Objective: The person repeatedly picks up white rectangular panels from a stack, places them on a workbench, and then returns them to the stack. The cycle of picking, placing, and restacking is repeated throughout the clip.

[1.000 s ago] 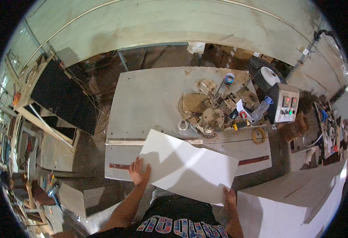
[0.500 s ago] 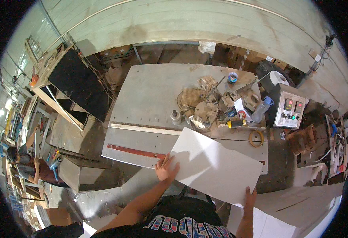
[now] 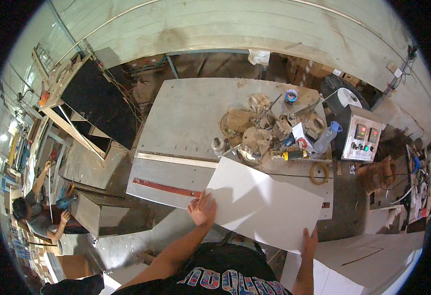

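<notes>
A flat white panel (image 3: 267, 206) is held tilted in front of me, over the near edge of a grey machine table (image 3: 176, 128). My left hand (image 3: 202, 209) grips the panel's left edge, its fingers lying on the upper face. At the opposite, lower right edge, my right hand (image 3: 309, 241) grips the panel; part of that hand is hidden. Under the panel's left side run a pale metal strip (image 3: 176, 160) and a red strip (image 3: 165, 187) set in the table. The panel covers their right-hand stretch.
A dusty machine head (image 3: 255, 135) stands on the table, beside a clear plastic bottle (image 3: 327, 137) and a yellow ring (image 3: 319, 173). A control box (image 3: 361, 135) stands right. White boards (image 3: 333, 280) lie at lower right. At left, a co-worker (image 3: 36, 211) handles a drill (image 3: 66, 201).
The panel and my left hand have shifted slightly left. My grip looks the same. At far left the co-worker has moved, along with the drill.
</notes>
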{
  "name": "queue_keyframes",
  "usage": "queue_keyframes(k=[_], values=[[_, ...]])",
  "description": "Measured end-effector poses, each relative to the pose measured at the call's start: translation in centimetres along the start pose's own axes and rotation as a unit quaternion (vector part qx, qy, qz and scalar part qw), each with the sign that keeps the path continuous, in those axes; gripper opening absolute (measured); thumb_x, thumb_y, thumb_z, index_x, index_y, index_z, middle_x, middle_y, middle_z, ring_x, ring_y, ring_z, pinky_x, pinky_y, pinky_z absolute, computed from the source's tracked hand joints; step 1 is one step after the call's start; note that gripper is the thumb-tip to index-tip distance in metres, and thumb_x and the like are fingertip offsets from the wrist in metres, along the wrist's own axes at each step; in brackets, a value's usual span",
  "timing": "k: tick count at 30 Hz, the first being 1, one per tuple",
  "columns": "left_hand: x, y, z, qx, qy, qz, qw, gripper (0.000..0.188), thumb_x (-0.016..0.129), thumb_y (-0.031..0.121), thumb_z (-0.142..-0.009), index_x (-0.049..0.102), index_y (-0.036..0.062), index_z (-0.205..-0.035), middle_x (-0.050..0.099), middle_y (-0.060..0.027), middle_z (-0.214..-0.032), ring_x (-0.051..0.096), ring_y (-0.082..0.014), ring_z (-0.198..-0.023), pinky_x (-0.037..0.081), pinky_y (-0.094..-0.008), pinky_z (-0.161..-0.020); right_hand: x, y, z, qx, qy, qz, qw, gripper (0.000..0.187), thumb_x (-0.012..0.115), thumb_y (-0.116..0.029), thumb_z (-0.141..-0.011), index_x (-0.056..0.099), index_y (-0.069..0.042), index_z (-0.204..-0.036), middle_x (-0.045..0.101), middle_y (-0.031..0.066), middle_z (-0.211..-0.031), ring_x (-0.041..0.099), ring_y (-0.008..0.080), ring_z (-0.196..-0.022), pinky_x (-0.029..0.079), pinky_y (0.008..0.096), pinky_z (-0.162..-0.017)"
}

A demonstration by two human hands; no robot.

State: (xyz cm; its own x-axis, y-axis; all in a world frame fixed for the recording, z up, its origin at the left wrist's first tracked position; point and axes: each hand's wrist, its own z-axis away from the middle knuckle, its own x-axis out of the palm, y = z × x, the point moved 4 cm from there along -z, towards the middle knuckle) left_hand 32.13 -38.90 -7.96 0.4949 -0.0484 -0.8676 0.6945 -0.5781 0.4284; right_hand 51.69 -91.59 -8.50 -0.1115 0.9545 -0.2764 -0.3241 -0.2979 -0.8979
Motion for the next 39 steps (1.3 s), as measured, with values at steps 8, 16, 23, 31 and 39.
queue_keyframes(k=[8,16,23,31,39], values=[[-0.5,-3.5,-3.9,-0.051,0.029,-0.049,0.997,0.032,0.087,0.037,-0.092,0.088,0.0347,-0.123,0.075,0.0128,-0.158,0.061,-0.0277,-0.134,0.035,-0.0525,-0.124,4.6,2.0,-0.5,-0.06,0.068,0.181,0.979,0.076,0.073,-0.012,-0.112,0.04,-0.003,-0.18,0.06,0.0202,-0.169,0.06,0.0308,-0.148,0.048,0.0443,-0.124],[-2.6,-8.3,-9.9,-0.045,0.035,-0.016,0.998,0.034,0.09,0.043,-0.09,0.088,0.0307,-0.122,0.076,0.0087,-0.152,0.058,-0.0288,-0.148,0.029,-0.0594,-0.132,10.9,2.3,3.4,-0.108,0.021,0.068,0.992,0.089,0.078,-0.02,-0.108,0.033,-0.006,-0.183,0.052,0.027,-0.176,0.058,0.0417,-0.153,0.044,0.0514,-0.129],[-4.0,-12.4,-15.6,-0.057,0.023,-0.014,0.998,0.046,0.095,0.047,-0.087,0.086,0.0239,-0.126,0.074,-0.0008,-0.152,0.055,-0.0329,-0.154,0.028,-0.0648,-0.133,18.5,0.2,8.5,-0.005,0.077,-0.03,0.997,0.087,0.074,-0.015,-0.109,0.031,-0.006,-0.185,0.051,0.0184,-0.175,0.056,0.0325,-0.149,0.048,0.0451,-0.123],[-4.7,-17.2,-21.3,-0.054,0.069,0.03,0.996,0.058,0.097,0.041,-0.086,0.08,0.0157,-0.135,0.065,-0.0105,-0.164,0.053,-0.0396,-0.155,0.035,-0.0598,-0.131,24.9,-0.8,11.1,-0.01,0.069,0.021,0.997,0.092,0.078,-0.017,-0.11,0.027,-0.006,-0.186,0.033,0.0219,-0.188,0.036,0.0374,-0.169,0.033,0.051,-0.136],[-2.9,-15.2,-17.2,-0.082,0.068,0.076,0.991,0.071,0.095,0.036,-0.085,0.074,0.018,-0.151,0.056,-0.0105,-0.177,0.039,-0.0444,-0.169,0.021,-0.0748,-0.137,31.3,-4.0,13.3,-0.041,0.029,-0.075,0.996,0.092,0.078,-0.013,-0.111,0.025,-0.005,-0.186,0.036,0.0226,-0.186,0.041,0.0337,-0.164,0.037,0.0492,-0.133]])
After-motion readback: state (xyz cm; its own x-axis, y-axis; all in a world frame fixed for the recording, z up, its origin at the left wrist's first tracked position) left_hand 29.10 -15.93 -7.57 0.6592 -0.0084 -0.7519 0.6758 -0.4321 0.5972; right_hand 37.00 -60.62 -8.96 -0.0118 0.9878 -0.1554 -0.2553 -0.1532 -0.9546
